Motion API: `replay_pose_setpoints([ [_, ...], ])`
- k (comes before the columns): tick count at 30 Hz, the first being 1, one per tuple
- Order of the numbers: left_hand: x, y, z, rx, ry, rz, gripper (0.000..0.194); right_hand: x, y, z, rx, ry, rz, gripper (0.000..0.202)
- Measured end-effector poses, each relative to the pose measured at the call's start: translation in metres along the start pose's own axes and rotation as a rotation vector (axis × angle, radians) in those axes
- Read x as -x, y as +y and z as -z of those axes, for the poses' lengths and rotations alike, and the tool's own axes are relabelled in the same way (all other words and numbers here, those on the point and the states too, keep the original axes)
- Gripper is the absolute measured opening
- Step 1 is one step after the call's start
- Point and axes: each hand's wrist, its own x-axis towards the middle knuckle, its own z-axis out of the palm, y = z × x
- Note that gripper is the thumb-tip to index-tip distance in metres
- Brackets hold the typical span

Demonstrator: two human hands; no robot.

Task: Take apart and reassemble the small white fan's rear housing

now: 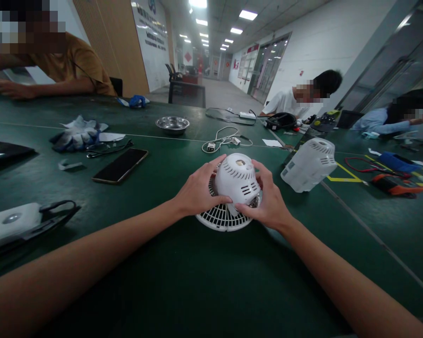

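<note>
My left hand (197,190) and right hand (272,203): half-curled, gripping one white housing (235,176). One grille (223,220) under it, one bowl (172,131) beyond.

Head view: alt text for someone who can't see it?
Left hand and right hand grip a white vented cover with a round grille beneath, at a green table. A phone lies to the left, a white plastic case to the right.

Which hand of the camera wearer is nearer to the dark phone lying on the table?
Left. The left hand is to the right of the phone, apart from it; the right hand is farther right, across the white housing.
</note>
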Motion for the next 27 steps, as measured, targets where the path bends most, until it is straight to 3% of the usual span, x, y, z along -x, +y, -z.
replay_pose_setpoints([
  [5,-0.004,0.0,0.01,-0.017,-0.038,-0.029,0.087,0.002,0.015,0.005,-0.209,-0.01,-0.061,0.098],
  [13,-0.012,-0.001,0.025,0.036,-0.241,-0.042,0.087,0.004,0.014,0.009,-0.402,-0.15,-0.095,0.097],
  [27,-0.013,-0.003,0.028,-0.018,-0.246,-0.084,0.078,-0.003,0.005,0.008,-0.077,-0.149,0.001,0.111],
])
